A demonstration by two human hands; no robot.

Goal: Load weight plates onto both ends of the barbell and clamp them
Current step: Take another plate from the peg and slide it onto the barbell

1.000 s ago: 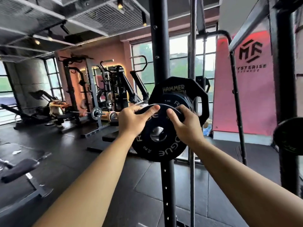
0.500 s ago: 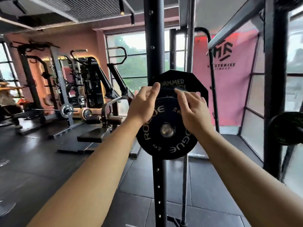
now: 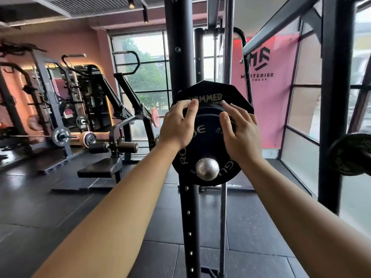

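Plates sit on this bar end point(image 3: 207, 169): small plate point(image 3: 208, 142) against big plate point(image 3: 212, 89). My left grip point(image 3: 178, 126) curls over the small plate's rim; my right grip point(image 3: 240, 131) presses it, fingers straight. No clamp shows yet; I cannot see the other end.

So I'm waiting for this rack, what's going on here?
A person is loading plates. The left hand grips the upper rim of a black Rogue plate, and the right hand presses flat on its face. The plate sits on the bar's silver sleeve end, which pokes through its hole, in front of a bigger Hammer plate. Nothing is clamped on this end yet.
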